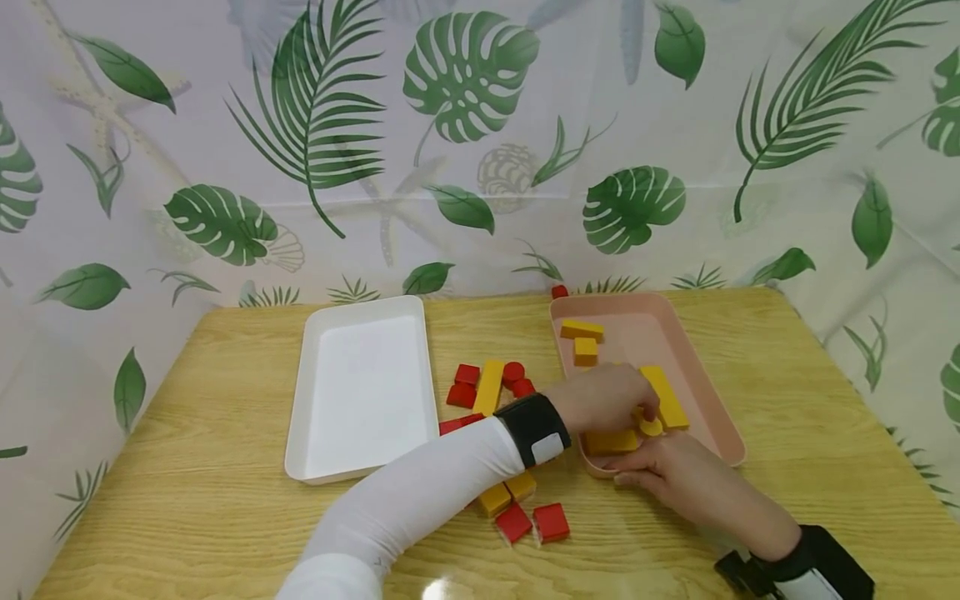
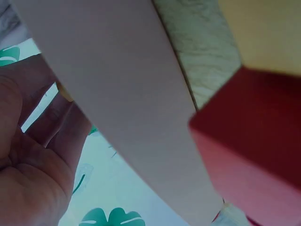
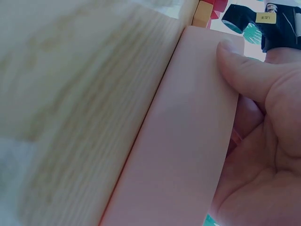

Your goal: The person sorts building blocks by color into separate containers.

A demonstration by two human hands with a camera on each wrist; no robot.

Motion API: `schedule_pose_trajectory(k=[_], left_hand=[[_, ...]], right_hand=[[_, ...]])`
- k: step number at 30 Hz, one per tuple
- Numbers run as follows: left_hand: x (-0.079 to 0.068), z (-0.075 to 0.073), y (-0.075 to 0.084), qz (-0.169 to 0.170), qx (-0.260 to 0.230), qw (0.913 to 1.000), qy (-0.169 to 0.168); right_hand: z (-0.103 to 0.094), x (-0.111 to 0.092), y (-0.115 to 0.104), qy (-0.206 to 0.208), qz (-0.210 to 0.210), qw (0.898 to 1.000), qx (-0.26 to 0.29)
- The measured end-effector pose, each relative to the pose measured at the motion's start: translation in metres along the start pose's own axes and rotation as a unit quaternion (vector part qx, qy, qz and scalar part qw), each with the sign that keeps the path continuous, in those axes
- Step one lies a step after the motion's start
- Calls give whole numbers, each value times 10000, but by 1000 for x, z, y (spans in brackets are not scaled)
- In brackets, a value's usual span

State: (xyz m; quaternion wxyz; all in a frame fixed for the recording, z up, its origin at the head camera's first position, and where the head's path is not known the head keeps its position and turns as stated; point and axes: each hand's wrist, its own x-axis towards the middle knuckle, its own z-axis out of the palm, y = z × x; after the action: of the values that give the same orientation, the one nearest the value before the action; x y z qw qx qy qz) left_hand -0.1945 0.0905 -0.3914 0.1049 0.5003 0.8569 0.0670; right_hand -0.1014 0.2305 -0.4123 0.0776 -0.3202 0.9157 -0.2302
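My left hand (image 1: pixel 611 396) reaches across into the pink tray (image 1: pixel 701 367), its fingertips pinching a small yellow round block (image 1: pixel 651 426). With my right hand (image 1: pixel 686 479) I grip the tray's near rim; in the right wrist view the thumb (image 3: pixel 249 70) lies on the outer wall and the fingers go behind it. Beside the left hand in the tray are a long yellow block (image 1: pixel 664 398) and a yellow block (image 1: pixel 611 442) near the front wall. Farther back lie a yellow cube (image 1: pixel 586 352) and a flat yellow piece (image 1: pixel 582 330). The left hand partly hides the tray's contents.
A white tray (image 1: pixel 367 392) stands at the left. Between the trays lie several red blocks (image 1: pixel 552 522) and yellow blocks (image 1: pixel 489 387), partly under my left forearm. A small red block (image 1: pixel 559 292) sits behind the pink tray. A leaf-patterned cloth (image 1: pixel 465 208) hangs behind the table.
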Motion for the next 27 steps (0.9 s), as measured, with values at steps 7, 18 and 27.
schedule_pose_trajectory(k=[7,18,27], left_hand=[[1,3,3,-44,1,10000,13],[-9,2,-1,-15,110,9999,119],[-59,-12,-21,-149,380,9977,533]], right_hand=[[0,2,0,163,-75,9998,-104],[0,1,0,79,-6,9999,-125],[2,1,2,73,-96,9999,-55]])
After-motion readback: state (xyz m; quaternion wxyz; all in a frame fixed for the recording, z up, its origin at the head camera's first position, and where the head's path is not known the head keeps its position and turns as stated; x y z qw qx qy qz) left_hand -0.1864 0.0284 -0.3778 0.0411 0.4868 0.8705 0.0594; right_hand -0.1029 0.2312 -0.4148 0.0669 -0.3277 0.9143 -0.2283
